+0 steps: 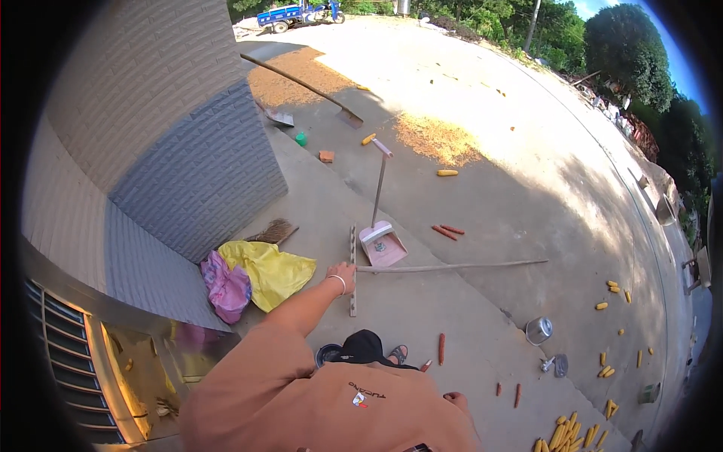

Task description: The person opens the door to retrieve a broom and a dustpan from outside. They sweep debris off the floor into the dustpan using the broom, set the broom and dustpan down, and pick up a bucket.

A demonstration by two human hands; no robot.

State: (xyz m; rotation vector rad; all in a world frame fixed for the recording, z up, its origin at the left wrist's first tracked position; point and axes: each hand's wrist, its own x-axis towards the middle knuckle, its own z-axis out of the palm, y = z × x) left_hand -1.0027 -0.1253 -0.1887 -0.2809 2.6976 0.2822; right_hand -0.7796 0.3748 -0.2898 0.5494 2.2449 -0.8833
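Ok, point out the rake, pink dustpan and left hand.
Rake [452,267], head view: middle of handle.
Pink dustpan [388,253], head view: pan floor.
Left hand [342,273], head view: back of hand.

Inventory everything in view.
Rake: 1, brown, centre
Dustpan: 1, pink, centre
Sacks: 2, yellow and pink, left
Broom: 1, brown, behind sacks
Cobs: several, reddish, scattered
Corn ears: many, yellow, scattered
Kernel piles: 2, orange, far
Long tool: 1, brown, far
Can: 1, silver, right
Brick: 1, orange, far
Tricycle: 1, blue, top
Trees: several, green, top
Wall: 1, grey and beige, left
Shirt: 1, brown, bottom
Left hand: 1, bare, on rake
Right hand: 1, bare, bottom
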